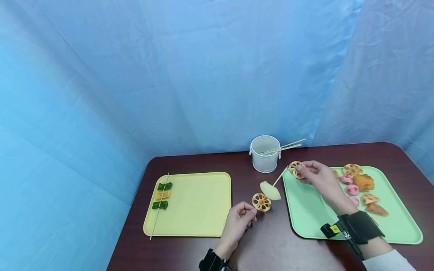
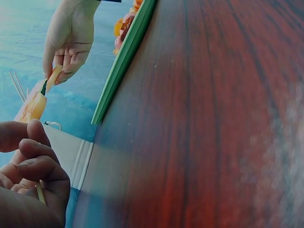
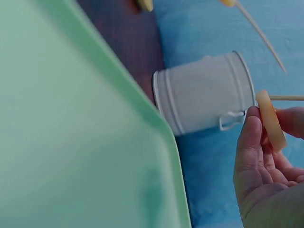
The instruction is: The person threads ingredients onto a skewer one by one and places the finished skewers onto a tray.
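My left hand (image 1: 239,222) pinches a wooden skewer (image 1: 280,177) near its lower end, and the stick's tail (image 2: 41,193) pokes out below the curled fingers in the left wrist view. Threaded on it are a lotus root slice (image 1: 261,202) close to the fingers and, above that, a pale green wedge-like piece (image 1: 270,191). Between thumb and fingers, my right hand (image 1: 323,184) holds a second lotus root slice (image 1: 294,169) over the green tray's left corner. The skewer's bare upper tip comes right up to this slice's edge in the head view.
At right lies a green tray (image 1: 312,222) with more lotus slices, pink rounds, an orange ridged piece and brown pieces. A yellow tray (image 1: 200,210) at left bears a finished-looking skewer (image 1: 163,195) with green and yellow pieces. Behind stands a white bucket (image 1: 265,160) with several sticks.
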`<state>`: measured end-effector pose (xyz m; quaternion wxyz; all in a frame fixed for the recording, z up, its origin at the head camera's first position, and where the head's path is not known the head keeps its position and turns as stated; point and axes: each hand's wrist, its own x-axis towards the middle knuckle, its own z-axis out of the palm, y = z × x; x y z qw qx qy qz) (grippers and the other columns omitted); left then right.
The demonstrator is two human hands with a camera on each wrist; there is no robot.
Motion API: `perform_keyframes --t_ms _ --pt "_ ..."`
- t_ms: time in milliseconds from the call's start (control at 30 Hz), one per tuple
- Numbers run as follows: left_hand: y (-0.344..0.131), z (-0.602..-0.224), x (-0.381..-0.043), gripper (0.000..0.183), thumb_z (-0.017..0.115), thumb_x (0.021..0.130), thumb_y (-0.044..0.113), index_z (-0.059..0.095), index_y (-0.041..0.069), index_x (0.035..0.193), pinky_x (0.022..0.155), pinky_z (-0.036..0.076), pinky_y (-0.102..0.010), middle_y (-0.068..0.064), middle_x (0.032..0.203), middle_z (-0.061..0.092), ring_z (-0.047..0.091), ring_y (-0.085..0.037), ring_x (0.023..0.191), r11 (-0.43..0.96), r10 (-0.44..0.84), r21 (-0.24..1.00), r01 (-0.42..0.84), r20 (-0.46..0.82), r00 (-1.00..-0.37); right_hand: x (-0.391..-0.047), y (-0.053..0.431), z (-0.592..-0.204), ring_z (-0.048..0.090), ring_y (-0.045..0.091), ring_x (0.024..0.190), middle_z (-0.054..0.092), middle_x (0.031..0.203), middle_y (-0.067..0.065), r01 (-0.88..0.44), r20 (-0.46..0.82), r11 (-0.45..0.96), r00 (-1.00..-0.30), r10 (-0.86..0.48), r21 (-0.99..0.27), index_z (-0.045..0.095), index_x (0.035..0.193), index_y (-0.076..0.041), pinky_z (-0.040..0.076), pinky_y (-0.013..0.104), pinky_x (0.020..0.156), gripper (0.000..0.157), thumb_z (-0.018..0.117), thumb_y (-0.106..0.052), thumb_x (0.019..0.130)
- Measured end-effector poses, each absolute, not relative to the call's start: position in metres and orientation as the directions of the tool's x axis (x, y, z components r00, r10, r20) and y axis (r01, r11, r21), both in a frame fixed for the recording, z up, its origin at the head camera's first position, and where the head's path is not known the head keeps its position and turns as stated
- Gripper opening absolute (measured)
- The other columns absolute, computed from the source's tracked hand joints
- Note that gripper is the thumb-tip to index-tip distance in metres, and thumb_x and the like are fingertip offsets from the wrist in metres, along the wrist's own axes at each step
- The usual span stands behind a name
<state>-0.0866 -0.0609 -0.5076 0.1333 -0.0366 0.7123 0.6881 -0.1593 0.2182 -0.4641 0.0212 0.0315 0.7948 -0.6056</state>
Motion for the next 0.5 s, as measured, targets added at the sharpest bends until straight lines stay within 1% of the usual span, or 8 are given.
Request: perform_keyframes --t_ms 100,167,267,333,500 --pt "-0.061 -0.507 -0.086 0.014 0.065 0.088 0.014 0.065 0.000 0.089 0.047 0.033 -0.020 0.000 0.066 0.060 0.045 -0.010 0.053 0.045 0.139 0.974 -0.220 -0.224 -0.965 -0.160 0.216 -0.462 0.067 0.012 0.083 0.066 0.093 -0.004 0.122 -0.119 0.145 -0.993 0.024 -0.982 0.046 0.125 0.009 0.054 0.033 0.079 0.059 0.059 -0.039 0.093" --pt "-0.060 -0.502 -0.084 0.013 0.065 0.088 0.013 0.065 -0.001 0.088 0.046 0.033 -0.020 -0.001 0.065 0.060 0.045 -0.010 0.053 0.041 0.143 0.978 -0.206 -0.210 -0.967 -0.160 0.216 -0.462 0.067 0.010 0.082 0.066 0.093 -0.006 0.141 -0.140 0.045 -0.990 0.019 -0.989 0.046 0.123 0.007 0.054 0.030 0.078 0.054 0.061 -0.036 0.093" --pt "-0.058 -0.495 -0.082 0.012 0.064 0.088 0.010 0.064 -0.002 0.087 0.046 0.033 -0.019 -0.001 0.065 0.059 0.045 -0.011 0.053 0.052 0.139 0.978 -0.204 -0.209 -0.968 -0.161 0.215 -0.461 0.066 0.008 0.083 0.065 0.096 -0.004 0.160 -0.161 -0.096 -0.987 0.006 -0.983 0.047 0.120 0.003 0.054 0.026 0.077 0.047 0.062 -0.031 0.092" --pt "-0.058 -0.496 -0.082 0.011 0.063 0.088 0.009 0.065 -0.002 0.087 0.046 0.032 -0.019 -0.002 0.065 0.059 0.044 -0.011 0.053 0.060 0.134 0.976 -0.210 -0.216 -0.967 -0.161 0.215 -0.461 0.066 0.009 0.084 0.064 0.098 -0.002 0.157 -0.158 -0.179 -0.987 -0.006 -0.971 0.047 0.118 0.003 0.054 0.025 0.076 0.042 0.062 -0.027 0.093" --pt "-0.059 -0.509 -0.084 0.012 0.065 0.087 0.012 0.066 0.000 0.088 0.044 0.032 -0.018 -0.002 0.066 0.060 0.044 -0.011 0.052 0.052 0.134 0.973 -0.224 -0.229 -0.964 -0.159 0.212 -0.458 0.066 0.011 0.086 0.062 0.101 0.002 0.138 -0.134 -0.260 -0.990 -0.032 -0.956 0.048 0.116 0.005 0.054 0.026 0.077 0.037 0.061 -0.023 0.094"
